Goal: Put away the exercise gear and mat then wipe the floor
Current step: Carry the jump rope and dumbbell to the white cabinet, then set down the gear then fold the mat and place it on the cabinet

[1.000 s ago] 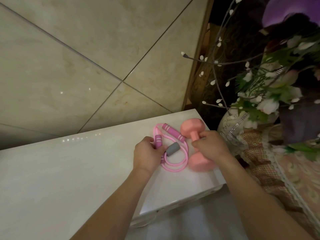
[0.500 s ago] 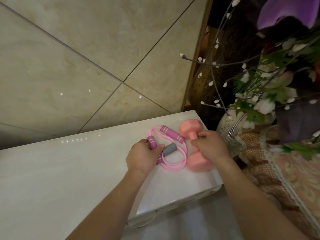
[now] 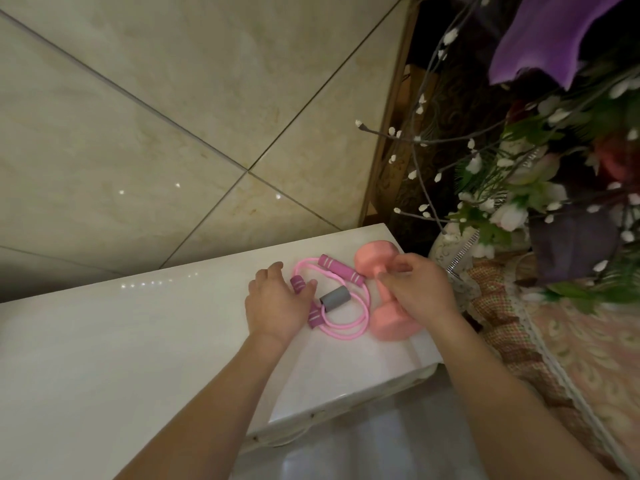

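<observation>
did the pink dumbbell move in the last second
No. The pink dumbbell lies just as close to the white counter's far right corner as before.

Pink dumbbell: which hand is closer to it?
Right. The right hand is over the handle of the pink dumbbell. The left hand is across the resistance band from it.

Glossy white bench (image 3: 138, 341) with pinpoint light reflections. Polished beige marbled wall tiles (image 3: 138, 133). Matt, smooth pink dumbbell (image 3: 391, 327). Smooth rubbery pink tube band (image 3: 341, 336) with ribbed magenta foam handles (image 3: 341, 270) and a matt grey foam sleeve (image 3: 333, 298). Woven checked cloth (image 3: 498, 306), lace-edged.
</observation>
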`<state>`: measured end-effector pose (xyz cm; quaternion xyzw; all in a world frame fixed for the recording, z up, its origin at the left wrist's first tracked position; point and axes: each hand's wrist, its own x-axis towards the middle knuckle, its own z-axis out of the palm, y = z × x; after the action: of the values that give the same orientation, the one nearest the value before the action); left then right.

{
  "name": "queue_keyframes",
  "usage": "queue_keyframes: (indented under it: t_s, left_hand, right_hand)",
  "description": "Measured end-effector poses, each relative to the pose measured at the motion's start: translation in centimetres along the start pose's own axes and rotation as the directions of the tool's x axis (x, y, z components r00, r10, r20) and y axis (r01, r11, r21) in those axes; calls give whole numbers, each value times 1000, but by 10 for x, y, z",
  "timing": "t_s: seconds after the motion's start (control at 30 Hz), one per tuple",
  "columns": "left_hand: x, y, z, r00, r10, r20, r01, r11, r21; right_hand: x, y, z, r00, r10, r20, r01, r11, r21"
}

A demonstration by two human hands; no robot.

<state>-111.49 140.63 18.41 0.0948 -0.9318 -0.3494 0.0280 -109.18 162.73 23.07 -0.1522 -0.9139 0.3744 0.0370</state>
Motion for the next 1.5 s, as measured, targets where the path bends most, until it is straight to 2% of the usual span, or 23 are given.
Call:
queue_keyframes:
  t_s: [0.17,0.33,0.6,0.83,1.07,1.27,1.5]
  left_hand:
    - [-4,4,-23,999,48,-12,-48,998,-27]
    - [-18,22,-67,988,150,40,-149,989,-23]
    - [-51,62,-182,977,197,83,-198,980,8]
    - [-75,113,-292,954,256,159,-270,960,77]
    - [-97,165,-383,919,306,248,-340,934,107]
    - [-117,213,-447,905,337,262,-376,919,117]
    - [-143,249,-505,890,356,285,-410,898,159]
  right_hand:
    - [-15,-23,-10,997,-73,17,74,997,-34]
    - [-42,-55,-26,991,-83,101,98,984,-149]
    - [-91,-137,-76,977,-136,161,159,977,-139]
    - [-124,-220,-136,964,-144,222,209,930,-303]
    - [-161,-297,-205,962,-139,235,213,922,-325]
    - [-192,-345,-267,964,-163,211,241,873,-424]
    - [-233,-388,-325,961,-232,150,275,849,-451]
